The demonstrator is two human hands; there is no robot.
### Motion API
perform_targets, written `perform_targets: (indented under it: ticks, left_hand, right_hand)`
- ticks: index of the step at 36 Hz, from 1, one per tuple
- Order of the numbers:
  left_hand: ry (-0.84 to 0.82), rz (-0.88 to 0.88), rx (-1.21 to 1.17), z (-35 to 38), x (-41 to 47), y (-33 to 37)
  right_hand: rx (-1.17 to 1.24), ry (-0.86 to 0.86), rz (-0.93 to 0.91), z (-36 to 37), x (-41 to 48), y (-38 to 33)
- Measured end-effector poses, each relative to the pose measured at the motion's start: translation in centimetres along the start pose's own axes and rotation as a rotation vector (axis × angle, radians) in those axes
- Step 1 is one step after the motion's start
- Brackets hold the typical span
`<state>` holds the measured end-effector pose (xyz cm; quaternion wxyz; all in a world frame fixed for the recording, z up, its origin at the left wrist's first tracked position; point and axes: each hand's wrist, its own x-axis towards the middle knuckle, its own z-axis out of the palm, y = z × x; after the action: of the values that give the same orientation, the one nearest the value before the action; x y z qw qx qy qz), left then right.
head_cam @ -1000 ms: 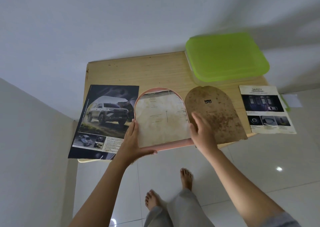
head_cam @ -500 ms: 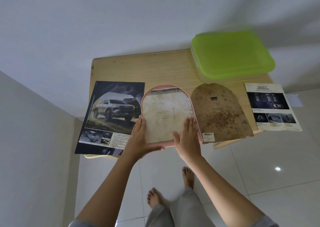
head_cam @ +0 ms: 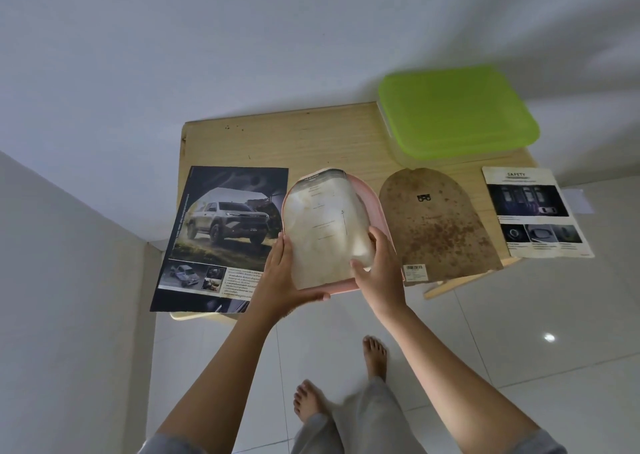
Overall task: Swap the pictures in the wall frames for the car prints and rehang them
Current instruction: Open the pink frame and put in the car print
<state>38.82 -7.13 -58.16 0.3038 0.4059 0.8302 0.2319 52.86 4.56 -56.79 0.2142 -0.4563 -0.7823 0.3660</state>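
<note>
Sheet (head_cam: 325,225) no longer flat in frame (head_cam: 376,207): right side now lifted, paper bowed into a curve. Right hand (head_cam: 379,273) has gone from lying flat on it to pinching its lower right edge.

- Right fingers (head_cam: 375,242) curl over the sheet's edge, thumb on the near face; firm grasp on the paper.
- Left hand (head_cam: 284,280) grips the frame's lower left corner, fingers up along the left side, thumb along the bottom edge.
- Frame pink, arched top, lying on the tabletop (head_cam: 294,141) with its bottom end out past the front edge. Pink rim shows to the right of the raised sheet.
- Sheet stained, yellowed, faint print; left edge still down in the frame.
- Car print (head_cam: 225,235) lies flat just left of the frame, its lower end overhanging the tabletop, untouched.
- Backing board (head_cam: 436,225), brown and spotted, arched like the frame, lies just right of it with a small label at its lower left.
- Safety leaflet (head_cam: 533,211) at far right, apart from the board.
- Green box (head_cam: 457,107) at the rear right corner.
- Bare feet on tiled floor below.
</note>
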Motion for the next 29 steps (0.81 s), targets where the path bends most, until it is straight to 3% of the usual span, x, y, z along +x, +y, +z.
perform_targets:
  ticks: [3, 8, 12, 20, 29]
  left_hand:
    - [0.005, -0.002, -0.003, 0.0, 0.0, 0.0]
    - [-0.007, -0.002, -0.019, -0.1, 0.0, 0.1]
    - [-0.007, 0.008, -0.005, -0.1, 0.0, 0.1]
    - [0.005, 0.002, 0.002, -0.2, 0.0, 0.3]
    - [0.014, 0.030, 0.011, -0.1, -0.1, 0.6]
  right_hand:
    - [0.069, 0.002, 0.029, -0.2, 0.3, -0.3]
    - [0.250, -0.025, 0.255, -1.4, 1.2, -0.4]
    - [0.593, -0.075, 0.399, -2.7, 1.5, 0.3]
    - [0.954, -0.107, 0.470, -2.2, 0.5, 0.6]
    - [0.818, 0.030, 0.447, -4.4, 2.0, 1.3]
